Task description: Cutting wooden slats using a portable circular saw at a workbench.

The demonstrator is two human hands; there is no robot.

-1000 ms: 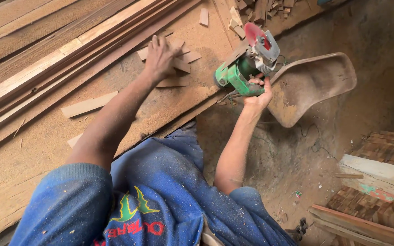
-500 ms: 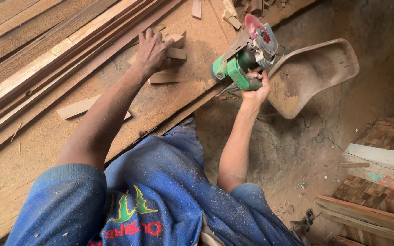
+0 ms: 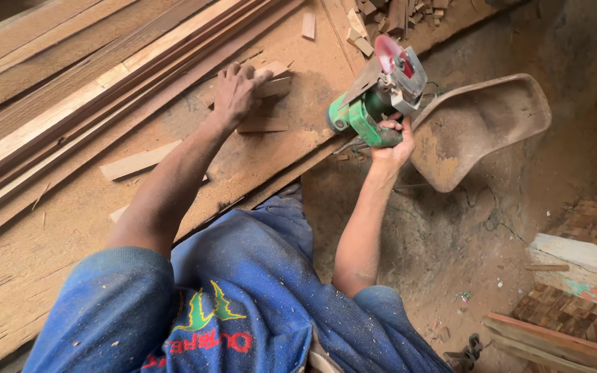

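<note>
My left hand (image 3: 238, 88) reaches out across a sawdust-covered wooden board (image 3: 174, 200) and presses its fingers down on a small pile of short wood blocks (image 3: 271, 83). My right hand (image 3: 393, 144) grips the handle of a green handheld circular saw (image 3: 367, 110). I hold the saw off the board's right edge, with its red blade (image 3: 387, 55) and metal base plate tilted upward. The saw does not touch the blocks.
Long wooden strips and planks (image 3: 70, 110) lie stacked along the board's far left side. Offcuts (image 3: 381, 17) are scattered at the top. A rusty metal tub (image 3: 492, 117) rests on the dirt floor to the right. Stacked wood blocks and boards (image 3: 575, 311) sit at lower right.
My left hand has shifted slightly on the small blocks. The saw stays raised in my right hand at about the same spot.
</note>
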